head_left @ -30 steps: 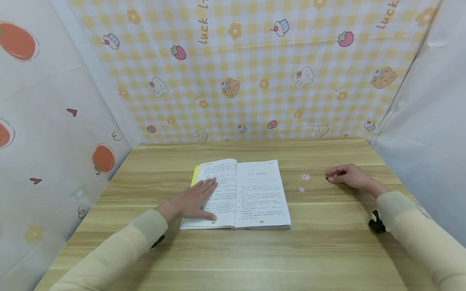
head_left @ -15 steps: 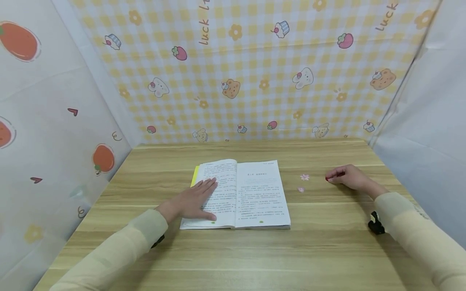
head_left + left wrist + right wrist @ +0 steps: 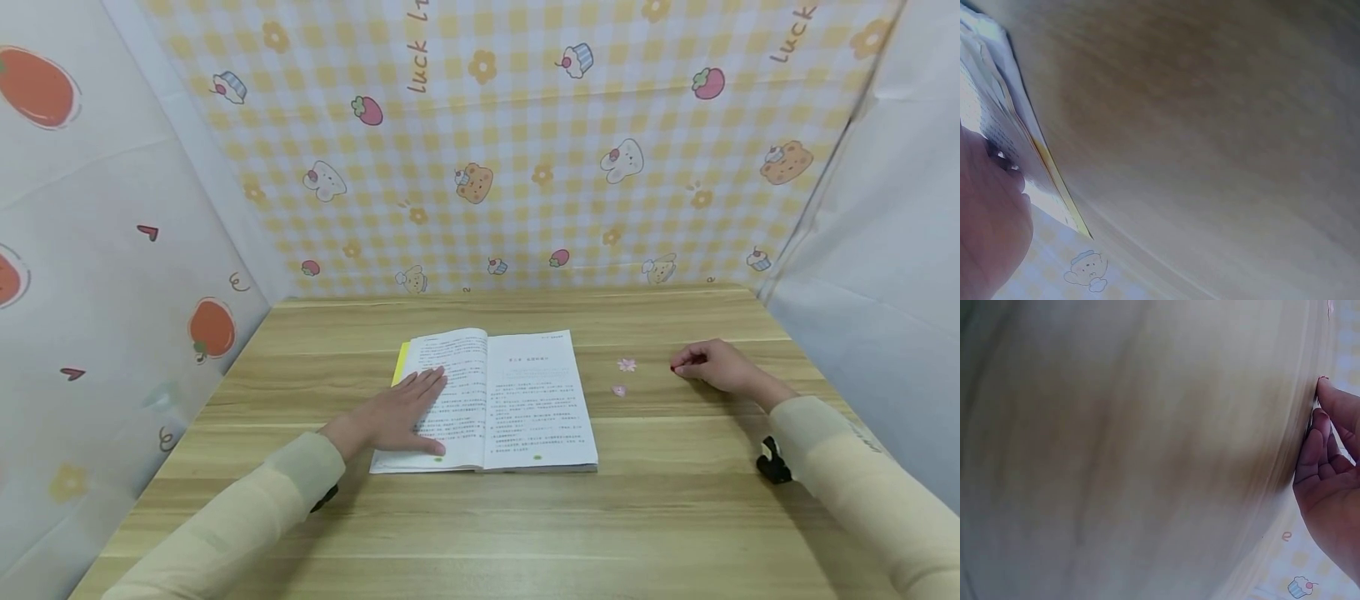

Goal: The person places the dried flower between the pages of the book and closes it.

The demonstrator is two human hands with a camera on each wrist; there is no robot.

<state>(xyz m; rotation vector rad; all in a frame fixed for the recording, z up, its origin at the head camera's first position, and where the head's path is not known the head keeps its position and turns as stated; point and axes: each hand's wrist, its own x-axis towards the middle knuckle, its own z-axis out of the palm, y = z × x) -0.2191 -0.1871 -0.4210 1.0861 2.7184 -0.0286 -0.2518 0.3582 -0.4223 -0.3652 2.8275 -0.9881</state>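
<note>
An open book (image 3: 536, 417) lies on the wooden table, its left pages bulging a little near the spine. My left hand (image 3: 401, 414) rests flat on the left page, fingers straight and thumb spread toward the lower edge. In the left wrist view, part of that hand (image 3: 991, 219) shows beside the page edges. Right of the book, my right hand (image 3: 722, 367) is down at the tabletop and pinches a small red thing (image 3: 677, 369) between thumb and fingertips. The fingers hide most of it, so I cannot tell its kind.
Two pink flower-shaped pieces, a larger one (image 3: 627, 365) and a smaller one (image 3: 618, 390), lie between the book and my right hand. A yellow strip (image 3: 400, 363) sticks out at the book's left edge. A yellow checked cloth (image 3: 517, 150) hangs behind the table (image 3: 480, 533).
Slightly less of the red thing shows at my right fingertips than a second ago. My left hand and the book stay in place.
</note>
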